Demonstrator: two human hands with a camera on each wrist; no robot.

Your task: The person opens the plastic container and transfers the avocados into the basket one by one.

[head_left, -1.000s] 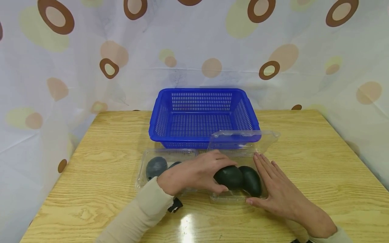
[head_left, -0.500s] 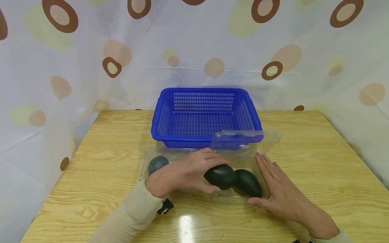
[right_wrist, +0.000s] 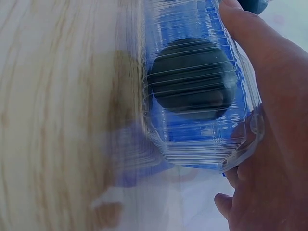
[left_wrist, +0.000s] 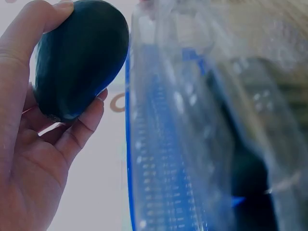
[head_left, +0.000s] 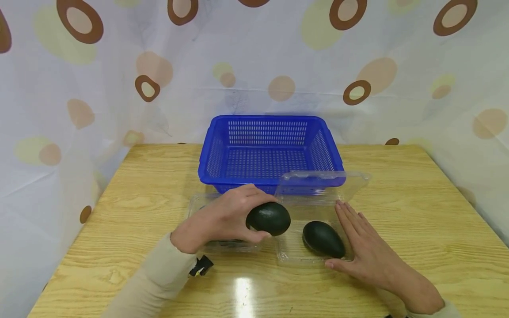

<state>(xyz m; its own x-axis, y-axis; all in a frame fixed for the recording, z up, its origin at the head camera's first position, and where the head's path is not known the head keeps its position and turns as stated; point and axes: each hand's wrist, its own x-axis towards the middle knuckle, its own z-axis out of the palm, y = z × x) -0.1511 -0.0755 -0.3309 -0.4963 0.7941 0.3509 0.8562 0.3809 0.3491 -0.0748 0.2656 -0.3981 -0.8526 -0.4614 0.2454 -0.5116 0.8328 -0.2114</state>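
Gripping fruit (head_left: 268,219), left hand (head_left: 230,214) near edge of open container (head_left: 292,247); gap unclear

Basket (head_left: 246,181) sits on tbl (head_left: 397,212), just behind L box (head_left: 194,204) & R box (head_left: 289,255). 1 fruit (head_left: 323,240) lies in R box.

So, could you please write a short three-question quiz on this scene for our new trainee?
1. Multiple choice: What is the left hand doing? A) resting flat; B) gripping an avocado; C) pointing.
2. True or false: One avocado lies inside the open clear plastic clamshell beside the right hand.
3. Fill in the blank: In the head view, the blue plastic basket stands ___ the open clamshell.

Key: 1. B; 2. True; 3. behind.
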